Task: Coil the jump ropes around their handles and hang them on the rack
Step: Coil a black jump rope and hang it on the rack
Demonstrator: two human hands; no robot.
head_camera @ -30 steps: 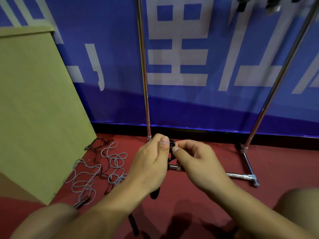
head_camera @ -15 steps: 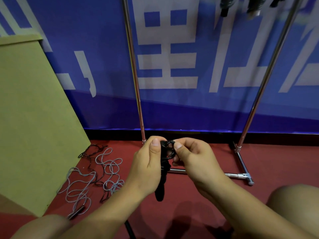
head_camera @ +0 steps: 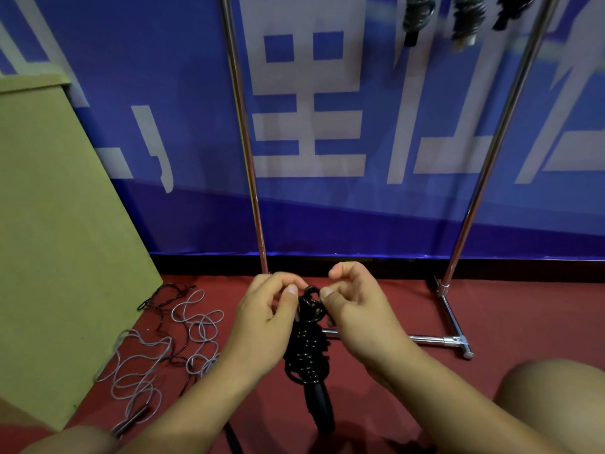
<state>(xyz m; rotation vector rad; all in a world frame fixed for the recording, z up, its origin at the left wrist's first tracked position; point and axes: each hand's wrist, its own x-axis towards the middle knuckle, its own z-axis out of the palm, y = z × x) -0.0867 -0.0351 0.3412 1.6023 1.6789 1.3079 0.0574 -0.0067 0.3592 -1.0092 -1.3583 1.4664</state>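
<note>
We hold the black jump rope (head_camera: pixel 307 348) upright between our hands, low in front of the rack (head_camera: pixel 458 339). Our left hand (head_camera: pixel 265 326) curls around the upper part of the bundle, thumb pressed along its top, and our right hand (head_camera: pixel 357 316) pinches the small loop at the top between thumb and forefinger. Compared with a second ago, far more of the rope shows — the coils wound around the handles now stand clear between our wrists, and a handle end hangs below them over the red floor (head_camera: pixel 409 388). To the left, a grey rope (head_camera: pixel 140 365) and a dark one lie loose and tangled on the floor beside the yellow-green board (head_camera: pixel 59 224). Coiled ropes (head_camera: pixel 465 18) hang far up on the rack — blurred.
</note>
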